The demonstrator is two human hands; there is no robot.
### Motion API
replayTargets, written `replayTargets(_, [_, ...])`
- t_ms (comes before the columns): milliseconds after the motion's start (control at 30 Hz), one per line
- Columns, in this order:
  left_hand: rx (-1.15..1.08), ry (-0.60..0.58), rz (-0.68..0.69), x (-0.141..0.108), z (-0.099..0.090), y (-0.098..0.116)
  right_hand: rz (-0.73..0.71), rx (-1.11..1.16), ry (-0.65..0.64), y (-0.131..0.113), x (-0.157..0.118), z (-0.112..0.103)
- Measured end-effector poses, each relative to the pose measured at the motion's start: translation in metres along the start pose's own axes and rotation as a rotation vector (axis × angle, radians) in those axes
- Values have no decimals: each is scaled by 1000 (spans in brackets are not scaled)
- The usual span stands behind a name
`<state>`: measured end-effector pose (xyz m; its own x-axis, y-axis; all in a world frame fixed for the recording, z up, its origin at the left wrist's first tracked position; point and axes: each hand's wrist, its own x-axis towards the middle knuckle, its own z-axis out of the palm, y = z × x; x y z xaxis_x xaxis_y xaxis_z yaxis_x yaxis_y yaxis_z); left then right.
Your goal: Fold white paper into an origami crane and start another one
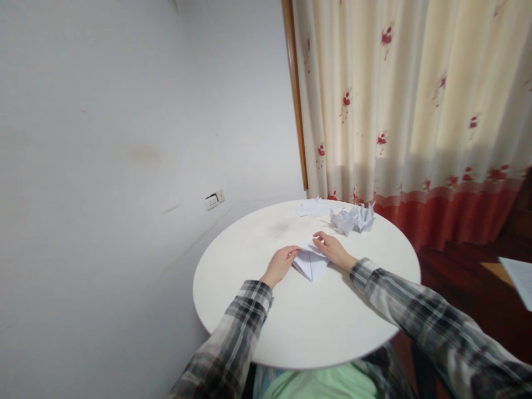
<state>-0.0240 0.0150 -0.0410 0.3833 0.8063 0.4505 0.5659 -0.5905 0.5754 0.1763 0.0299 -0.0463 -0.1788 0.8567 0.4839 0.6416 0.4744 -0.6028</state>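
A folded piece of white paper [311, 268] lies on the round white table, its pointed end toward me and a crease running down its middle. My left hand [282, 264] is closed on its left edge, thumb and fingers together. At the upper right edge, my right hand [331, 248] has its fingers bent around the paper, with the thumb and index finger close together. Parts of the paper's far side are hidden under the fingers. Just beyond my right hand stand several folded paper cranes [352, 220], bunched together.
Loose white paper [312, 208] lies near the far rim of the round table [233, 288]. A wall with a socket [211, 201] borders the left side. Behind the table hangs a flowered curtain [399, 111]. Another white sheet [519, 280] shows at the far right.
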Motion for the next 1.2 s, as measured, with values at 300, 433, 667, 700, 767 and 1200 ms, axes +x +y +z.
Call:
replayTargets(300, [142, 50, -67, 0, -2, 0, 25, 46, -16, -6, -2, -3])
replayTargets(433, [195, 66, -113, -1, -2, -5, -14, 69, -29, -7, -2, -4])
replayTargets(667, [273, 136, -183, 0, -2, -11, -26, 86, -57, -10, -5, -6])
replayTargets(700, [283, 136, -181, 0, -2, -11, -21, 92, -68, -10, -5, -5])
replayTargets(767, [293, 128, -173, 0, -2, -11, -16, 99, -81, -9, -5, -3])
replayTargets(1200, [333, 105, -114, 1, -1, -14, -79, 33, -51, -1, -2, 2])
